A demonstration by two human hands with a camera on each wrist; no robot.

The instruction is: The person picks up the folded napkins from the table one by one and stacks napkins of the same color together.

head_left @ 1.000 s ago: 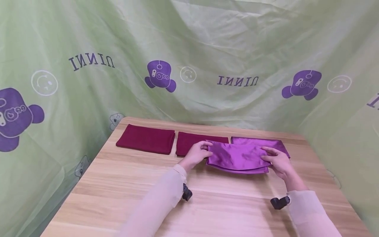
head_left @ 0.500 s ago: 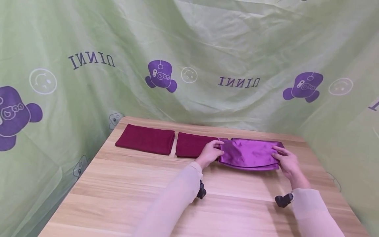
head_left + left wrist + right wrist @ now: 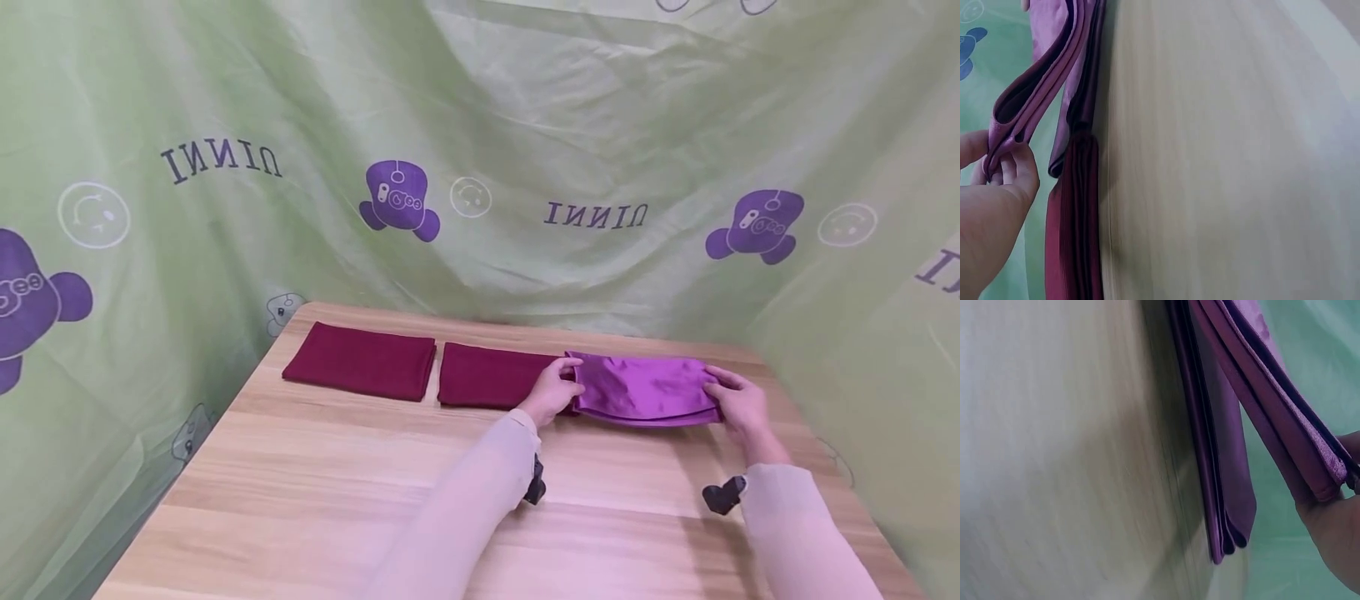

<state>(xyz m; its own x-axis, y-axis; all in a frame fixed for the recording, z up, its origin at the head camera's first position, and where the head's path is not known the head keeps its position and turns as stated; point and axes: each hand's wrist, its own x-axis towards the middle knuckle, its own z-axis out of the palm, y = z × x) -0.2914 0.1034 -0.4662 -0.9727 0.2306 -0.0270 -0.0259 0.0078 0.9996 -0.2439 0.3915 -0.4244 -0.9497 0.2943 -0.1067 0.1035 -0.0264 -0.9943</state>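
Between both hands hangs a folded purple satin cloth (image 3: 648, 387), its layers sagging slightly in the middle. My left hand (image 3: 551, 392) pinches its left end between thumb and fingers, and my right hand (image 3: 742, 410) pinches the right end. Directly beneath lies a second folded purple cloth (image 3: 1225, 437), almost wholly covered in the head view. Both wrist views show a gap between the held cloth and this lower one. A folded dark red cloth (image 3: 495, 377) lies just left of it, partly behind my left hand.
Another folded dark red cloth (image 3: 360, 360) lies at the back left of the wooden table (image 3: 315, 492). A green printed curtain (image 3: 480, 108) hangs close behind the table's back edge and along its sides.
Both hands have carried the held purple cloth to the right and a little back. It now covers the purple cloth on the table, which showed behind it before.
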